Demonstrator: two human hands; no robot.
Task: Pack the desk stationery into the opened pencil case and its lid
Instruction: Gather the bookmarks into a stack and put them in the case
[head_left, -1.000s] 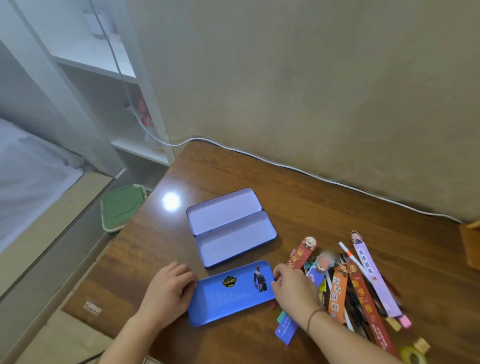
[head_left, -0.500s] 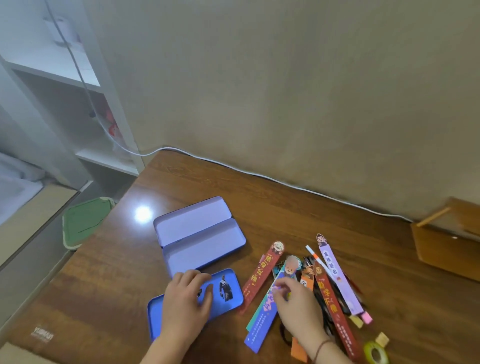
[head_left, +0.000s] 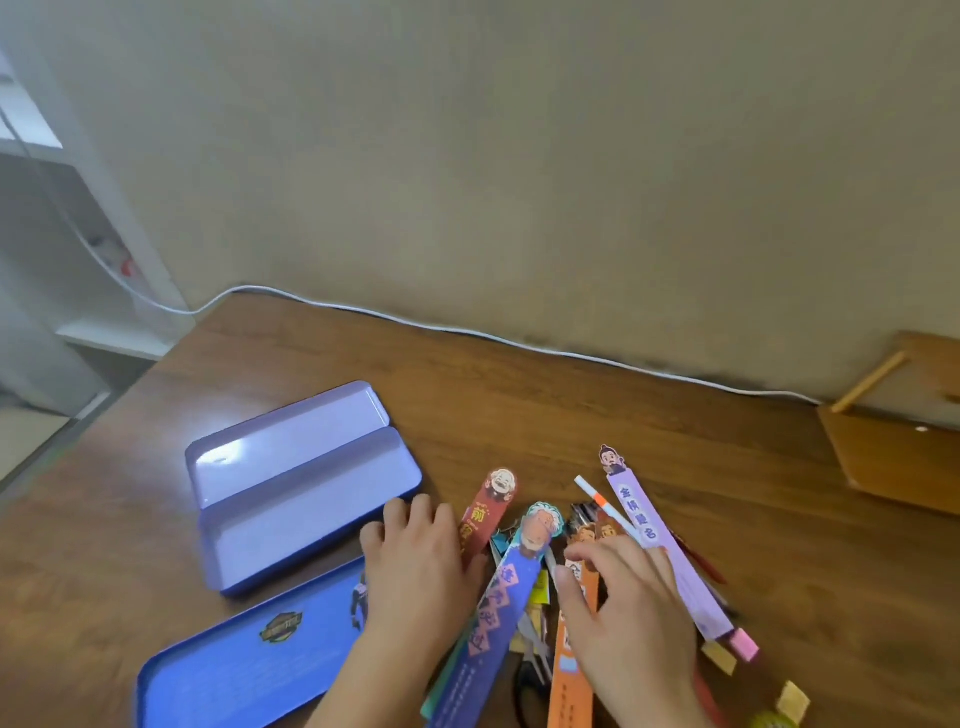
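Note:
The opened purple pencil case (head_left: 296, 483) lies left of centre on the wooden desk, both halves up and holding nothing. A blue lid (head_left: 244, 670) with a badge sticker lies in front of it. To its right is a heap of long bookmarks: red (head_left: 496, 499), blue (head_left: 511, 587), orange (head_left: 571, 691) and lilac (head_left: 654, 545), with a white pen (head_left: 597, 501) across them. My left hand (head_left: 415, 566) lies palm down over the red bookmark's lower end and the blue lid's right tip. My right hand (head_left: 623, 608) rests with spread fingers on the orange bookmark.
A pink eraser (head_left: 744, 644), small yellow pieces (head_left: 792, 701) and a green tape roll (head_left: 769, 721) sit at the heap's right. A white cable (head_left: 519, 343) runs along the wall. A wooden board (head_left: 904, 457) lies at the far right, and white shelves (head_left: 104, 332) stand beyond the desk's left edge.
My view has swung right. My left hand slid from the blue lid's left end across to the red bookmark. My right hand shifted from the lid's right end onto the orange bookmark.

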